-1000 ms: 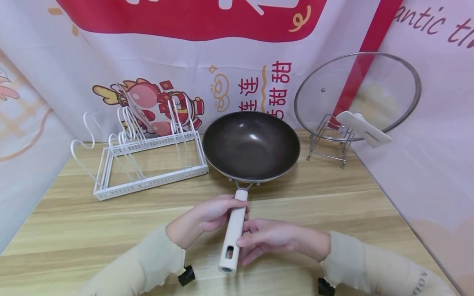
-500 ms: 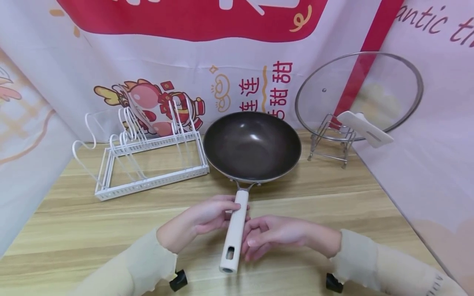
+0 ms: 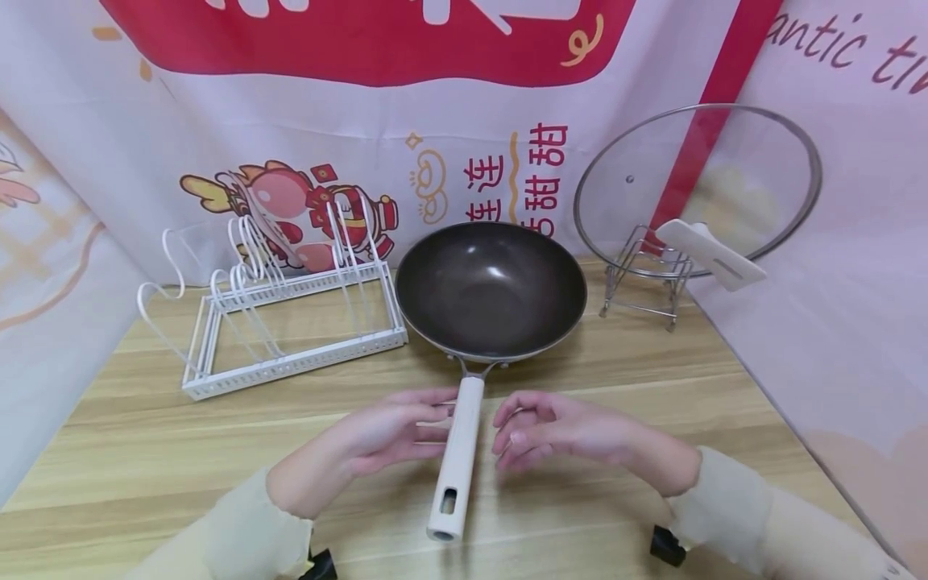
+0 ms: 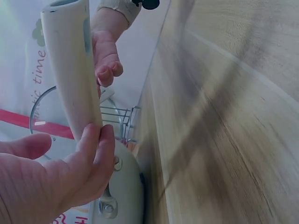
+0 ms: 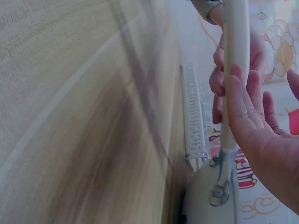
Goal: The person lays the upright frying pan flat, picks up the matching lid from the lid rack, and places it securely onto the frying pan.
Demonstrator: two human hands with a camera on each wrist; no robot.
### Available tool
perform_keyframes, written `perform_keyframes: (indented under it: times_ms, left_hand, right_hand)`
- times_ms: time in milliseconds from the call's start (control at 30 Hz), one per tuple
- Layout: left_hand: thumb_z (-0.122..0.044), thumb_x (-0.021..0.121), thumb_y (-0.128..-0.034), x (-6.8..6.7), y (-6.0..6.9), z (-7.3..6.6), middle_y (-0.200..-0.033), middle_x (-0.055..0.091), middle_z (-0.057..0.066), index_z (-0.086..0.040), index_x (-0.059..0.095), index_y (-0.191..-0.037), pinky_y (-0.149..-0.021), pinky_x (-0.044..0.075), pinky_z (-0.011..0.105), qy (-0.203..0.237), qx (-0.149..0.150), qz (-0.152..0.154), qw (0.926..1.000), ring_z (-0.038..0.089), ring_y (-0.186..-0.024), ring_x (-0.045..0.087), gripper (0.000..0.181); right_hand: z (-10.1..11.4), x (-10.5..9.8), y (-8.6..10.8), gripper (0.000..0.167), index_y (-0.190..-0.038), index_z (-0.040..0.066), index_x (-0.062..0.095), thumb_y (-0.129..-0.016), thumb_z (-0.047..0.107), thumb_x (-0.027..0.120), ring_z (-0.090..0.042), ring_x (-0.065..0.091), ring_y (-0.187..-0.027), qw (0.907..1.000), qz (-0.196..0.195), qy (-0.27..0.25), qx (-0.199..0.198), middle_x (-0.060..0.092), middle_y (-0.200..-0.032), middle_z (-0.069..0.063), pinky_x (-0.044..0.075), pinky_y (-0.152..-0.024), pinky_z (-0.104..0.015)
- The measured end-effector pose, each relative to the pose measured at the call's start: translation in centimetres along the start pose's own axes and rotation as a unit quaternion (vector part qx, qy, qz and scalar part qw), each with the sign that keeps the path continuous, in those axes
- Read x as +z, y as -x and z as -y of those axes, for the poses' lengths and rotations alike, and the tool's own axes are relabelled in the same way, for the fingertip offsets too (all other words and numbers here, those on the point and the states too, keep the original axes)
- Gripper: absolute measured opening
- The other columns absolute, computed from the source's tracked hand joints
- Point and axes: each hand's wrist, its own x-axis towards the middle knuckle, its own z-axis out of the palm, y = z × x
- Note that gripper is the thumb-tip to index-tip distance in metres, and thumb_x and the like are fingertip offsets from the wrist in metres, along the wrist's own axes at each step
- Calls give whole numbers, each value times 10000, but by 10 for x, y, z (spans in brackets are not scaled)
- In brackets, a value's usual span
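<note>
A dark frying pan (image 3: 493, 298) stands on the table, its cream handle (image 3: 458, 459) pointing towards me. To the left of the handle is my left hand (image 3: 384, 431), thumb apart and fingers loosely extended. In the left wrist view, the fingers (image 4: 98, 144) overlap the handle's side; whether they touch it I cannot tell. My right hand (image 3: 558, 431) hangs to the handle's right, its fingers loosely bent and apart from it in the head view. The right wrist view shows the handle (image 5: 237, 42) with the pan's underside (image 5: 205, 200) below.
A white wire rack (image 3: 290, 362) stands left of the pan on the wooden table (image 3: 616, 499). At the back right, a small metal stand (image 3: 645, 278) holds a large glass lid (image 3: 768, 173) and a white spatula (image 3: 714, 254). Printed cloth walls close in the back and sides.
Both hands have let go of the handle and drawn apart, the left one leftwards and the right one rightwards. The pan stays in place.
</note>
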Motion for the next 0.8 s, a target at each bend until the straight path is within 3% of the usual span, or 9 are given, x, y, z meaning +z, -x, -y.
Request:
perform_keyframes:
  times_ms: [233,367,467,633,800]
  left_hand:
    - [-143,480,-1050,-7,11,-9,-1637,213,280,103,178,-1576,-1172,325,551,-424,144,49,9990,442,-1409,404,655]
    - [-165,498,-1047,-9,13,-16,-1634,258,251,81,225,-1576,-1168,309,592,-751,190,59,9970,407,-1407,422,644]
    - [-172,502,-1046,-11,13,-21,-1616,315,237,61,288,-1565,-1156,322,607,-965,258,1,9950,392,-1399,440,608]
    - [-161,505,-1040,-15,11,-31,-1571,403,230,72,363,-1526,-1149,333,611,-1223,464,-157,9913,422,-1397,437,557]
    - [-126,518,-1038,-17,7,-43,-1505,495,212,72,458,-1467,-1129,387,570,-1544,770,-604,9831,366,-1338,521,476]
  right_hand:
    - [11,-9,9,285,-1243,-80,495,-1028,80,592,-310,680,-1098,9984,-332,307,-346,656,-1152,-198,510,-1018,-530]
    - [14,-14,15,319,-1257,-126,514,-1038,94,591,-291,689,-1092,9928,-670,849,-525,668,-1154,-218,543,-988,-474]
    - [15,-18,20,325,-1283,-121,540,-1034,80,595,-275,688,-1094,9810,-960,1514,-746,673,-1174,-236,554,-977,-420]
    - [19,-23,29,291,-1283,-62,601,-1016,53,618,-253,683,-1089,9509,-1400,2549,-1063,695,-1165,-199,560,-962,-353]
    - [24,-32,36,264,-1253,-44,644,-994,5,633,-257,687,-1071,9283,-1835,3013,-1178,711,-1132,-184,571,-930,-311]
